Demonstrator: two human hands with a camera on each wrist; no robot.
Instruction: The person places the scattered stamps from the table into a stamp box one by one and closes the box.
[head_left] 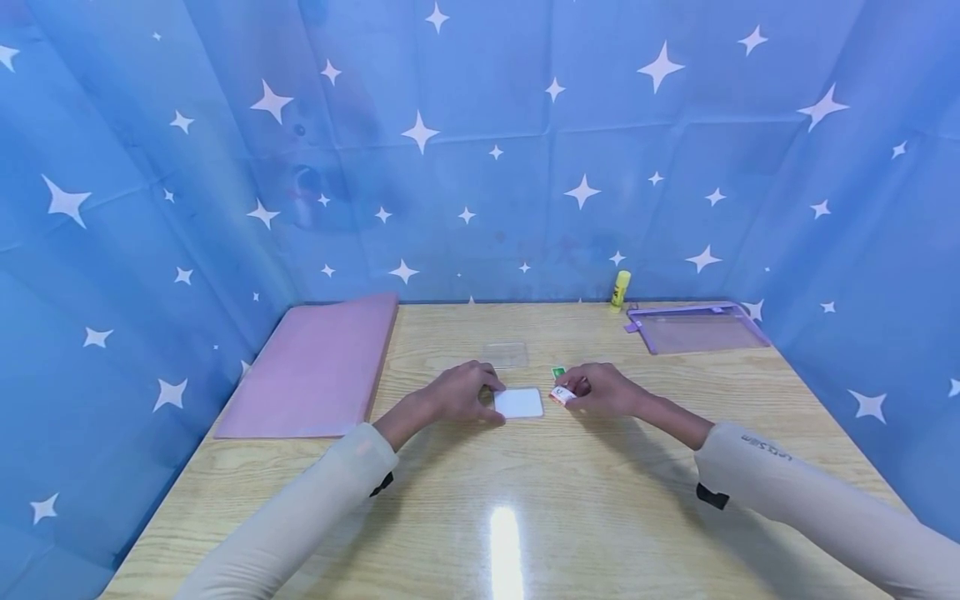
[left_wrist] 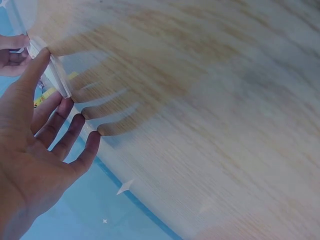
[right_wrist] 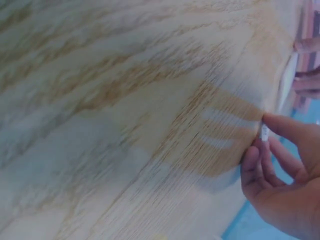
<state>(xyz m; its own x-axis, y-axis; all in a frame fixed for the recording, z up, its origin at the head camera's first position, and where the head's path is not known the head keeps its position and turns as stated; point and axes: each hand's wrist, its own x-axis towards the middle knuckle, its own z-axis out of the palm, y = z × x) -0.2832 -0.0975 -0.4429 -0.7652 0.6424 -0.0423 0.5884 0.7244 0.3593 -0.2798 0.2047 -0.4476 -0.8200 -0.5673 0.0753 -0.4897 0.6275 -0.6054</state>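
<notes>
On the table lies a flat white rectangular case (head_left: 519, 403) with rounded corners. My left hand (head_left: 467, 392) holds its left side, with the thumb at the near edge and a finger at the far edge; the left wrist view shows this white case (left_wrist: 56, 77) between thumb and index finger. Just right of it, my right hand (head_left: 602, 389) pinches a small white-and-red piece with print (head_left: 562, 394) close over the table. In the right wrist view, the small piece (right_wrist: 264, 132) shows between thumb and fingertips. A small green piece (head_left: 558, 372) lies beside the right fingers.
Behind the case is a clear plastic rectangle (head_left: 507, 355). A large pink folder (head_left: 315, 367) lies at the left. At the back right are a yellow glue stick (head_left: 619, 291), standing, and a purple-edged mesh pouch (head_left: 697, 327). A blue starry curtain (head_left: 480, 150) hangs behind.
</notes>
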